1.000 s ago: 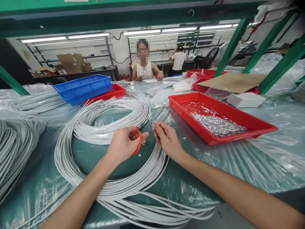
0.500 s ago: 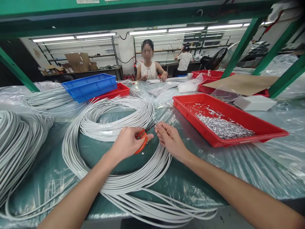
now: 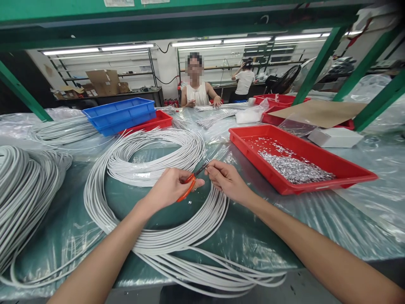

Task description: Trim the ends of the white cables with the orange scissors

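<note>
My left hand (image 3: 169, 188) is closed around the orange handles of a pair of scissors (image 3: 187, 188). Their dark blades point up and right, to the fingertips of my right hand (image 3: 223, 179). That hand is pinched on the end of a white cable, whose tip shows beside the blades. Below both hands lies a large coil of white cables (image 3: 177, 240), with a smaller coil (image 3: 136, 173) behind it. A small shiny piece (image 3: 190, 202) rests on the green table inside the large coil.
To the right, a red tray (image 3: 284, 185) holds many small metal pieces. Thick cable bundles (image 3: 28, 202) lie at the left. Blue trays (image 3: 122, 114) stand behind the coils. A person (image 3: 196, 93) sits across the table; green posts (image 3: 319, 67) rise at the right.
The orange handles are closer together in my left hand. Both hands stay in nearly the same place. The view has shifted slightly.
</note>
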The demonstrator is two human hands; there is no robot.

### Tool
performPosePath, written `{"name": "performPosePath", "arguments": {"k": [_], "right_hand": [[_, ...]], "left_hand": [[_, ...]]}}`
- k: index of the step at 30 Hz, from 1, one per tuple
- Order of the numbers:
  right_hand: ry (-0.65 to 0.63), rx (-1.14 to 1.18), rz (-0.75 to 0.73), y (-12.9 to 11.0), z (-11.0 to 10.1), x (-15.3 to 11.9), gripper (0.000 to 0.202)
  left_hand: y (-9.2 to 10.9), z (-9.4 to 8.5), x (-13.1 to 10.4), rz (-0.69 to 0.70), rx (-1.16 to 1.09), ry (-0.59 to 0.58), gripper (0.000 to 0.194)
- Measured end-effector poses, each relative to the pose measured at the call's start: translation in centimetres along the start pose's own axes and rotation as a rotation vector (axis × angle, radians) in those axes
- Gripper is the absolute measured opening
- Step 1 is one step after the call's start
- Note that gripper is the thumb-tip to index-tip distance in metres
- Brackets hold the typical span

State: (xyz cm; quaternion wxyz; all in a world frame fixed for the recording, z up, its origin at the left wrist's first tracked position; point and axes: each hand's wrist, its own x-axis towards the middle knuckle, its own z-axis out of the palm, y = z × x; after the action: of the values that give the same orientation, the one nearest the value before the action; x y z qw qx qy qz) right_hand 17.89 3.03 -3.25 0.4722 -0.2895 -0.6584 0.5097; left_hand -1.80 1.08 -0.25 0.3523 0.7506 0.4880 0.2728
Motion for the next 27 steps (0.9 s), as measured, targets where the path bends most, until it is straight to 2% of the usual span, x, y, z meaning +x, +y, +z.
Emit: {"name": "performPosePath", "arguments": {"k": [7, 13, 22, 27], "right_hand": [[-0.048, 0.06, 0.091, -0.1, -0.2, 0.1, 0.042], [0.03, -0.02, 0.062, -0.7, -0.4, 0.1, 0.036], [0.155, -0.123, -0.075, -1.5, -0.2, -0.2, 0.022], [0.16, -0.13, -0.088, -1.6, -0.1, -0.3, 0.023]], "left_hand": [[-0.3, 0.0, 0.1, -0.041, -0.04, -0.041, 0.039], [0.1, 0.0, 0.0, -0.06, -0.103, -0.084, 0.04], [1.1, 0.2, -0.2, -0.079, -0.168, -0.083, 0.041], [1.2, 0.1, -0.2, -0.077, -0.173, -0.093, 0.04]]}}
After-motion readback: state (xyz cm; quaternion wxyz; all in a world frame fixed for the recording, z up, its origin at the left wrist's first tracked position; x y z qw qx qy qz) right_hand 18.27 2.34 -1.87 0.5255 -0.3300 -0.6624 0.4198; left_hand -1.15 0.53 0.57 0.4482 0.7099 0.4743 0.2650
